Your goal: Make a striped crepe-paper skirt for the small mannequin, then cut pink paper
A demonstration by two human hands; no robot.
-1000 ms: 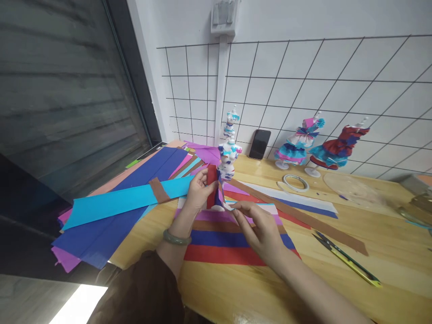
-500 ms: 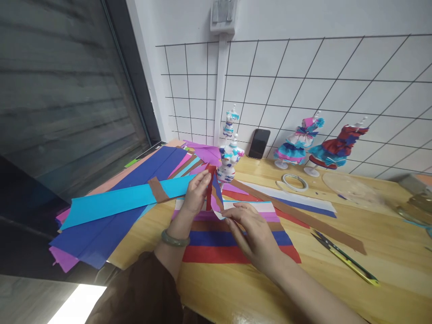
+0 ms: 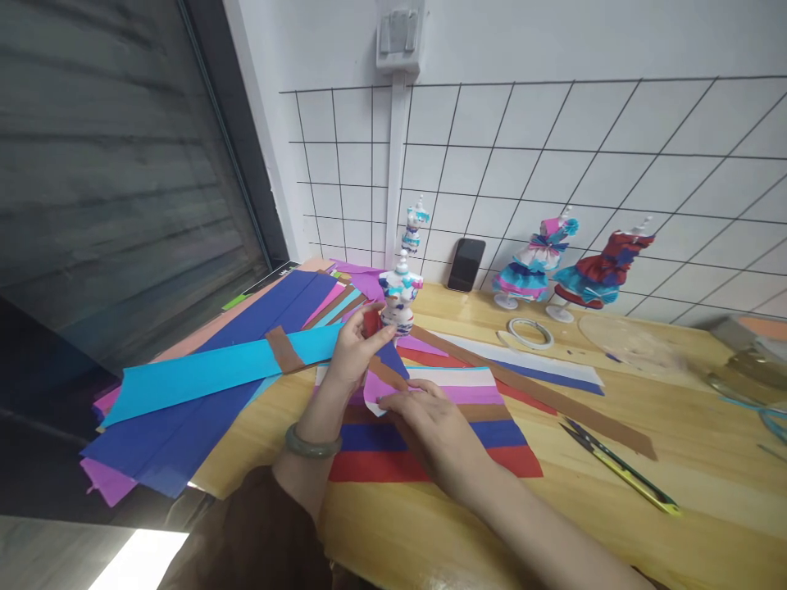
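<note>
Toward the table's [image 3: 522, 533] left edge, a striped paper strip [image 3: 379, 388] is held: its red end is gripped by the left hand [image 3: 354, 356] beside the miniature mannequin [image 3: 398, 301]; its white end is pinched by the right hand [image 3: 434, 419].

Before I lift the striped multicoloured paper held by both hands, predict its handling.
The striped paper would probably flop: its white end curls by the right hand. It looks light, being thin, and may crease where the left hand pinches.
</note>
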